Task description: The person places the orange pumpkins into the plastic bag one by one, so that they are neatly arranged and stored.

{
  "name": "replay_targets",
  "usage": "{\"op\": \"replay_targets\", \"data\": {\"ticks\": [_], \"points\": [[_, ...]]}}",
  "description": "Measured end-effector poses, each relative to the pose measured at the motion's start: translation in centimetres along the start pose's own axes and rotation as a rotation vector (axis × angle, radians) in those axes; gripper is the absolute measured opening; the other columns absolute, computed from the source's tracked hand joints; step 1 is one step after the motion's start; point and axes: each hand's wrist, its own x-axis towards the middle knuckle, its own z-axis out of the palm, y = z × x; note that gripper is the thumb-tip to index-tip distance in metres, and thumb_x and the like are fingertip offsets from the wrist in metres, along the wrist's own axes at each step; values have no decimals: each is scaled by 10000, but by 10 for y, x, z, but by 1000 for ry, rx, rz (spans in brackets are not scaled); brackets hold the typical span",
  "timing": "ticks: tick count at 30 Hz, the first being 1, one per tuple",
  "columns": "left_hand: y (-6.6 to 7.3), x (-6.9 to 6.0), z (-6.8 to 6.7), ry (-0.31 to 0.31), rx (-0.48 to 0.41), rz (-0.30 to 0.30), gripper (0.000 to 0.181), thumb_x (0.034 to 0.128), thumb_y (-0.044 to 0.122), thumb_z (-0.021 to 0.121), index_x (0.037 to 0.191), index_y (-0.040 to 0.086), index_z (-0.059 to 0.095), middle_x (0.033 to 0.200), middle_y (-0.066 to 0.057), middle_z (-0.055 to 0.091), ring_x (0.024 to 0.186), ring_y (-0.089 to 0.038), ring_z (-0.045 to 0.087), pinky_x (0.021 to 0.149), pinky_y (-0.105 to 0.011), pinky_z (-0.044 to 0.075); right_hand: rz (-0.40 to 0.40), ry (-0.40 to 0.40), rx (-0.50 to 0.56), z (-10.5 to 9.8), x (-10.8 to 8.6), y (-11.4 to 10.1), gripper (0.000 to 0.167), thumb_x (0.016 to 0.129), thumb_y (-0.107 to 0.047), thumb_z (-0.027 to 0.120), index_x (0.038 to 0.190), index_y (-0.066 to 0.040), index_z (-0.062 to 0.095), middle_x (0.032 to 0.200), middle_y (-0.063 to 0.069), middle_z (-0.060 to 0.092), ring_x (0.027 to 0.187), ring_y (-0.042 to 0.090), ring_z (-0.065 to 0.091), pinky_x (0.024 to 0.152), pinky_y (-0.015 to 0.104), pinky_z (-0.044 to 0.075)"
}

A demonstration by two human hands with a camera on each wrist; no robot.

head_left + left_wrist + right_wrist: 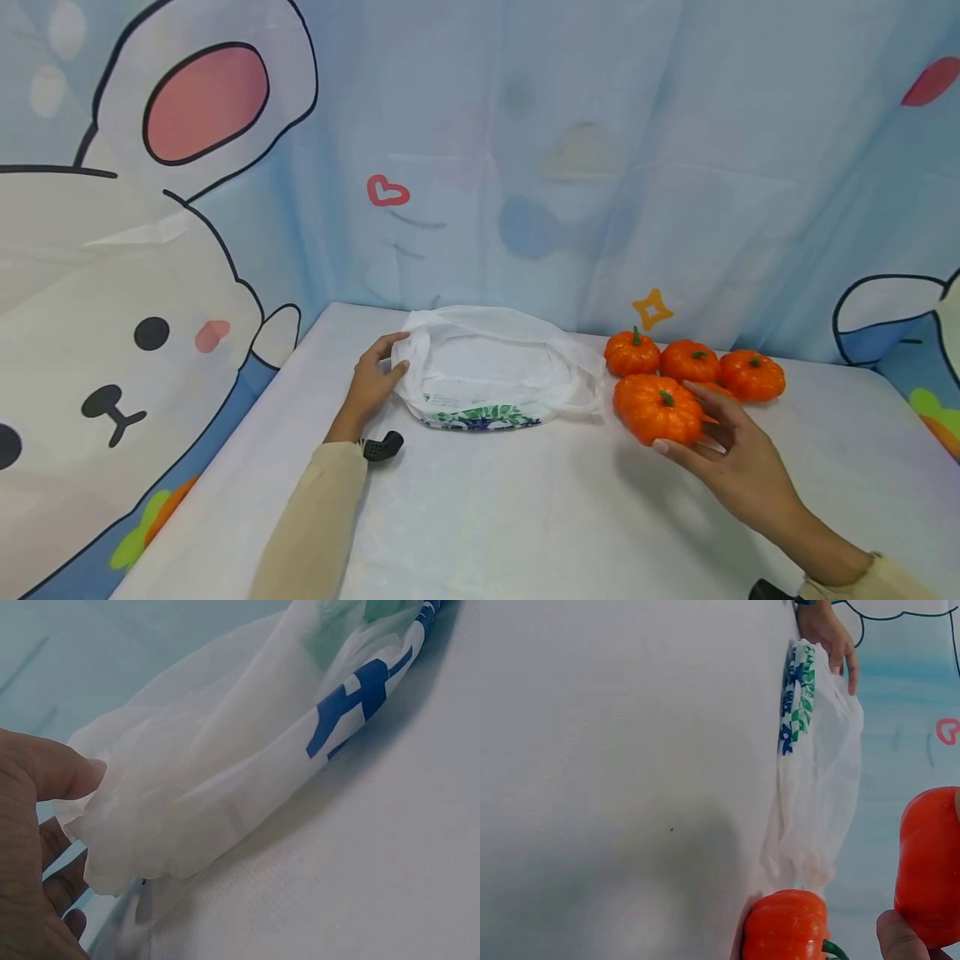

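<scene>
A white plastic bag (487, 367) with green and blue print lies on the table, its mouth spread open. At its left side my left hand (372, 383) pinches the rim, the thumb (75, 774) on the near face and the other fingers partly hidden behind the plastic. My right hand (738, 458) holds a small orange pumpkin (656, 408) with a green stem between thumb and fingers, raised above the table to the right of the bag. In the right wrist view only part of this held pumpkin (930, 862) shows.
Several more orange pumpkins, among them a left one (632, 353), a middle one (688, 361) and a right one (752, 376), sit at the table's back right, close to the bag. Behind the white table (480, 517) hangs a blue cartoon-printed curtain (480, 167).
</scene>
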Motion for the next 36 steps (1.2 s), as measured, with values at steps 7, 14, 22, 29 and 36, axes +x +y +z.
{"op": "replay_targets", "data": {"ticks": [7, 14, 22, 29, 36], "points": [[0, -1, 0, -6, -1, -2, 471, 941, 119, 629, 1389, 234, 540, 1398, -108, 558, 1319, -313, 489, 1124, -577, 327, -71, 19, 52, 3, 5, -5, 875, 835, -264, 788, 1519, -25, 298, 1441, 305, 413, 1221, 473, 492, 772, -35, 389], [0, -2, -1, -4, -19, 7, 467, 936, 114, 631, 1382, 223, 547, 1381, -110, 568, 1303, -307, 499, 1129, -570, 322, -142, 16, 117, 9, 11, -11, 841, 830, -189, 792, 1505, -16, 322, 1414, 253, 449, 1108, -13, 542, 785, 27, 462], [0, -1, 0, 2, -21, 3, 474, 930, 110, 643, 1379, 231, 553, 1351, -118, 582, 1279, -311, 509, 1127, -575, 320, -123, 36, 86, 13, 21, -24, 875, 827, -264, 798, 1511, -9, 316, 1430, 264, 460, 1219, 458, 520, 806, -25, 389], [1, -1, 0, 3, -8, -5, 470, 936, 123, 638, 1380, 250, 549, 1352, -107, 579, 1281, -300, 507, 1122, -567, 329, -121, 19, 150, 22, 31, -33, 846, 845, -242, 781, 1524, -54, 313, 1476, 243, 427, 1250, 438, 515, 781, 7, 437], [-2, 0, 0, 1, -23, 3, 462, 937, 130, 637, 1375, 250, 555, 1331, -118, 587, 1270, -306, 513, 1103, -574, 345, -102, 16, 136, 34, 44, -42, 843, 847, -341, 771, 1532, -130, 327, 1497, 181, 436, 1289, 390, 517, 890, 100, 481]]}}
